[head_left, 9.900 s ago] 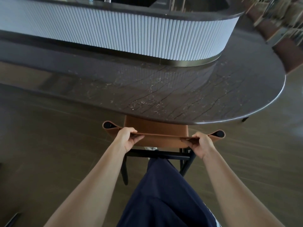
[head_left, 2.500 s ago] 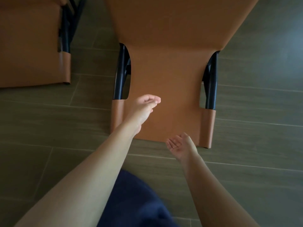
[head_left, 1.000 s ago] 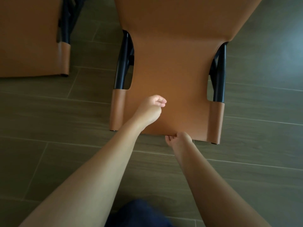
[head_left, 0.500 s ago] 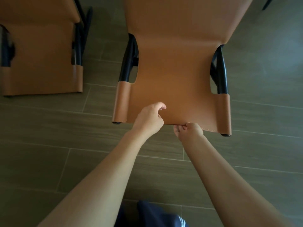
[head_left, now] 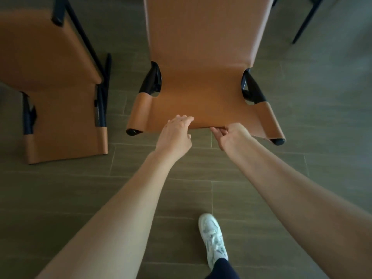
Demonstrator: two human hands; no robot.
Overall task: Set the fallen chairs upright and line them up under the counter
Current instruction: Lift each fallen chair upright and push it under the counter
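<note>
A tan leather chair (head_left: 203, 63) with a black metal frame lies on its back on the floor in front of me. The top edge of its backrest is raised a little off the tiles. My right hand (head_left: 231, 135) pinches that edge from below, near its middle. My left hand (head_left: 176, 133) rests on the same edge just to the left, fingers curled over the leather. A second tan chair (head_left: 50, 83) lies fallen on the floor at the left, untouched.
Grey-brown floor tiles (head_left: 322, 117) surround both chairs. Thin black legs (head_left: 304, 23) of some other furniture show at the top right. My white shoe (head_left: 213, 238) stands on the tiles below my arms.
Since a second ago both hands have closed on the backrest's top edge and its corners have lifted off the floor. My view has pulled back and my shoe has come into sight.
</note>
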